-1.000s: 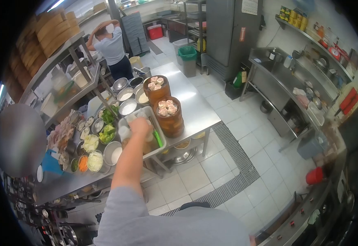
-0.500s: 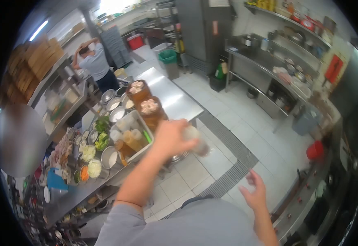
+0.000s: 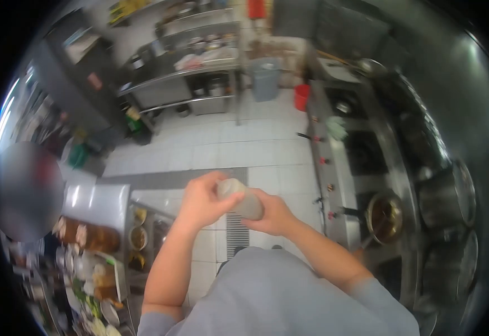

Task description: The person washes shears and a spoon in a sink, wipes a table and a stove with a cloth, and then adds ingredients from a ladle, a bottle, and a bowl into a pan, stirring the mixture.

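Note:
A pale, translucent cylindrical container (image 3: 244,203) is held in front of my body, over the tiled floor. My left hand (image 3: 204,200) wraps round its left end, with the thumb along the near side. Around its right end are the fingers of my right hand (image 3: 271,213). The container lies tilted between both hands. Its contents and any label are too blurred to make out.
On the right is a stove (image 3: 339,185) with a wok (image 3: 384,217) of brownish liquid. Large metal pots (image 3: 448,196) stand beyond it. The prep counter (image 3: 96,201) at left bears jars and bottles. A red bucket (image 3: 301,97) and grey bin (image 3: 266,78) are ahead.
The view has swung right, toward the stove. My left hand has brought the container from beside the prep counter to the front of my body, and my right hand has closed on it.

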The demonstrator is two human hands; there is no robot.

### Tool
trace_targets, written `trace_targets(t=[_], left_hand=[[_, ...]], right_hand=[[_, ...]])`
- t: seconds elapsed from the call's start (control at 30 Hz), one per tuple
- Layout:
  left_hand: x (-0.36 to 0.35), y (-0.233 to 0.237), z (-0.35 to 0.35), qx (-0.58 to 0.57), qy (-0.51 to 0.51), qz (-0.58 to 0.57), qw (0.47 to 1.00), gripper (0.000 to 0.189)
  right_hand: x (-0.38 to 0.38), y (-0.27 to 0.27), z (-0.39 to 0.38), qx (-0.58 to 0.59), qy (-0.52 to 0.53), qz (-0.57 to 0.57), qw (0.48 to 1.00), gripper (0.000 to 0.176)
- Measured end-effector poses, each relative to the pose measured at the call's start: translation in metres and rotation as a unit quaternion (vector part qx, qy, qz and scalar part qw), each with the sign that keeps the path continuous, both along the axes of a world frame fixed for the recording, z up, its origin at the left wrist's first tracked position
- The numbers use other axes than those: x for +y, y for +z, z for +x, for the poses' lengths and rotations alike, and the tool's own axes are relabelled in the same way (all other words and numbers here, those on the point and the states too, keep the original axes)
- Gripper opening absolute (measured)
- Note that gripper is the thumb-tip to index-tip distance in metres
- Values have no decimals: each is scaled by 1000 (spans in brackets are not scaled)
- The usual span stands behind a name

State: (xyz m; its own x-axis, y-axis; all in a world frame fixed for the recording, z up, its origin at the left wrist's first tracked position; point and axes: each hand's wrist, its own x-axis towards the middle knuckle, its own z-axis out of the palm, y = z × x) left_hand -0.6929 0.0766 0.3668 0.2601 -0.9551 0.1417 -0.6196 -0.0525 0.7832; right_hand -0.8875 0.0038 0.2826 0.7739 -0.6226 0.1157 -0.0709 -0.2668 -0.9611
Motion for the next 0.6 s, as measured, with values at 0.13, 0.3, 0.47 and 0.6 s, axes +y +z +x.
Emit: trace_targets(t=[0.13,0.3,0.47,0.6], left_hand=[[-20,-34,-35,77,-82,0,994,58],[5,-146,-17,232,-35,80,969,61],[113,-309,40,248,100,266,926,59],[214,-375,55,75,99,418,900,56]], right_hand=[[-15,-15,-74,-10,-90,30,995,68],[-50,-57,-225,5,-357,66,932,66],[-50,-51,-395,360,-512,14,780,70],[-38,-39,-456,591,-418,-13,689,60]])
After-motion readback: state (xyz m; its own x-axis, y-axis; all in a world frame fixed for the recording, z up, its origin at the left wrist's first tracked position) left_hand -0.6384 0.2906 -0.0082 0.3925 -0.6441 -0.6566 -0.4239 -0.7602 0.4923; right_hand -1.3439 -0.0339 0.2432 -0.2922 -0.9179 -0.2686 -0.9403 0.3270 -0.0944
